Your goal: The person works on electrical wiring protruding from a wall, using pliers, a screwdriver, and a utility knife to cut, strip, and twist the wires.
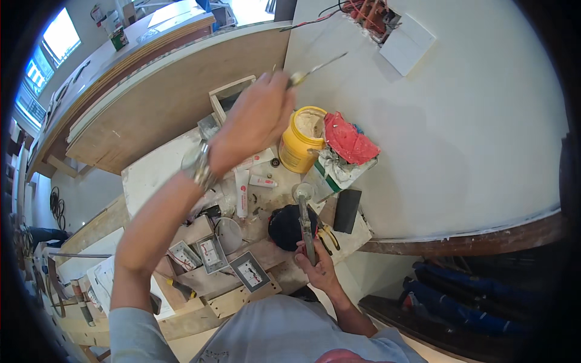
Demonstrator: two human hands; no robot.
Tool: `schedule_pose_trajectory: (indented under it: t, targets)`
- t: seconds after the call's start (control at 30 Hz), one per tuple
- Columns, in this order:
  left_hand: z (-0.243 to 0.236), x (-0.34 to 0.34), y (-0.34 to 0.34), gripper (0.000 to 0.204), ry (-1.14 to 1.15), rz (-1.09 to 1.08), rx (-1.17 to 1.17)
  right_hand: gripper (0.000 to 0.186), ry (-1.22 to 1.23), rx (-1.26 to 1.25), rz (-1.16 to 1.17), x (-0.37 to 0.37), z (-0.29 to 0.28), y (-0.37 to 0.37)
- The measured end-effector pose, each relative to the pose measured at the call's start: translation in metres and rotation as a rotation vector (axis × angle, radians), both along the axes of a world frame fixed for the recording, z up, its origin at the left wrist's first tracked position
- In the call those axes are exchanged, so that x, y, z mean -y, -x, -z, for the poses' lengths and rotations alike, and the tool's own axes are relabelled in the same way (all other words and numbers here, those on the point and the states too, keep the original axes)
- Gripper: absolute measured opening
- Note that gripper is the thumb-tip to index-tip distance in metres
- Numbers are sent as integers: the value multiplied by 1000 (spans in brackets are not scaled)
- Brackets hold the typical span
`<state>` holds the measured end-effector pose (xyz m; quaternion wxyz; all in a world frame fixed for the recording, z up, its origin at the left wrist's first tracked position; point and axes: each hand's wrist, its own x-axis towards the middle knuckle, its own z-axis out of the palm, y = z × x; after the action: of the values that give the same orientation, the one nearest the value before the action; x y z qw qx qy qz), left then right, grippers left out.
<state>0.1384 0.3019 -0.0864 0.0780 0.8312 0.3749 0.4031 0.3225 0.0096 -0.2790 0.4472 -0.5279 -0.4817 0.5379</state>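
Observation:
My left hand is raised over the bench, closed on a slim metal-bladed tool with a pale yellowish handle, its tip toward the white wall. Lower down, my right hand grips a long grey metal tool with a pale rounded end, over a dark round item. Between them stand an open yellow tub of beige paste and a box with crumpled red plastic on top. White tubes lie nearby. Pliers are partly hidden beside the dark item.
The cluttered bench holds grey electrical boxes, a plastic cup and a dark slab. A curved wooden panel stands behind. At top, wires and a white cover plate are on the wall.

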Motion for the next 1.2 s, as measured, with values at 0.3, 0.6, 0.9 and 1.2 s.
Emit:
schedule_pose_trajectory:
  t: [0.3, 0.6, 0.9, 1.2]
  targets:
    - [-71, -111, -69, 28, -251, 22, -155, 30, 18, 36, -7, -40, -12, 10]
    - [-87, -132, -97, 16, -236, 102, -68, 26, -2, 31, 20, -60, -9, 5]
    - [-67, -128, -90, 16, -185, 137, -142, 25, 128, -85, 90, -60, -7, 1]
    - [-57, -130, -105, 17, -223, 136, 70, 21, 53, 7, 63, -68, -5, 7]
